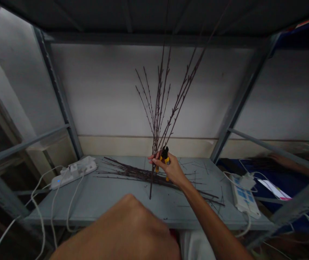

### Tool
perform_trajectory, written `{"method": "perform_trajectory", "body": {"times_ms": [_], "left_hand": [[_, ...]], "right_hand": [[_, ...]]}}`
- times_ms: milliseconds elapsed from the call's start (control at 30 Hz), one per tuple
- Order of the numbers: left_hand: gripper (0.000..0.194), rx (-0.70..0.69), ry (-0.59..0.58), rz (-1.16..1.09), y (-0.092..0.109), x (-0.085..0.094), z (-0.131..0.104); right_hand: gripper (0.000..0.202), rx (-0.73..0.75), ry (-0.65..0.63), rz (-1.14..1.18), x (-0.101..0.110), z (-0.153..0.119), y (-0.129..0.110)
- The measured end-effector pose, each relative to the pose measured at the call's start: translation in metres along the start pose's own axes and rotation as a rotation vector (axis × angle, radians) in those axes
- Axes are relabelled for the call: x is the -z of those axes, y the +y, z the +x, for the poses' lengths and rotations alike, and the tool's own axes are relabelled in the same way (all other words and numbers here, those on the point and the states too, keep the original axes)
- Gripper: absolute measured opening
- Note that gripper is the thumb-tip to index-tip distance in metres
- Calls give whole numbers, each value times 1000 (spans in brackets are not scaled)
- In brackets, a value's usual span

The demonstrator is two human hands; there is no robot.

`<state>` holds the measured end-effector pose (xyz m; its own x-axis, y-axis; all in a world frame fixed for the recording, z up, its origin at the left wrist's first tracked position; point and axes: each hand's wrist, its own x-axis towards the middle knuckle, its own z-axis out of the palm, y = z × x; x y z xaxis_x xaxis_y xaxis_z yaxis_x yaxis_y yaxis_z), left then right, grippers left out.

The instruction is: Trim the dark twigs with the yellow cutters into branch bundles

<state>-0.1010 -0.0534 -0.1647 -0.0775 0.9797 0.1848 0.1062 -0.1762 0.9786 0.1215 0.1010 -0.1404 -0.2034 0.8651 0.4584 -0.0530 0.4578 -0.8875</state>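
My right hand is closed around the lower stems of thin brown branches dotted with small buds, which stand upright and fan out above it. The lowest stem end comes down close to the shelf top. Tucked in the same hand is a yellow-handled cutting tool with a black head. Behind and below lies a pile of similar twigs across the shelf. Close to the camera, my left hand shows only its blurred back. Its fingers are hidden, so what it holds, if anything, does not show.
The grey metal shelf has upright posts on both sides and another level overhead. White power strips with cables sit at the left and right. Loose twig bits are scattered on the right. Another person's blurred arm shows beyond the right post.
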Motion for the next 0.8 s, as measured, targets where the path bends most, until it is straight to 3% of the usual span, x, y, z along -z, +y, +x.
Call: {"method": "perform_trajectory", "body": {"times_ms": [67,133,200,267,367,533,667,733,800], "left_hand": [[19,-75,-137,41,5,-22,49],[22,-204,-187,93,-2,-46,88],[33,-328,-132,122,-19,-71,112],[43,-308,-180,78,-38,-91,120],[42,-214,-224,-100,-53,-115,113],[51,-70,-152,-276,-43,-135,80],[53,-41,-44,-310,-40,-130,52],[45,-81,91,-261,-54,-122,37],[32,-86,201,-184,-85,-110,22]], "right_hand": [[22,-6,-18,1,9,-1,-1],[20,-10,-36,9,18,-3,0],[19,-11,-59,25,26,-4,0],[18,-9,-89,47,33,-6,-1],[17,-15,-113,104,42,-14,-9],[16,-85,-167,204,49,-39,-32],[15,-123,-185,185,40,-50,-43],[16,-128,-176,178,34,-48,-44],[16,-132,-193,175,29,-40,-43]]}}
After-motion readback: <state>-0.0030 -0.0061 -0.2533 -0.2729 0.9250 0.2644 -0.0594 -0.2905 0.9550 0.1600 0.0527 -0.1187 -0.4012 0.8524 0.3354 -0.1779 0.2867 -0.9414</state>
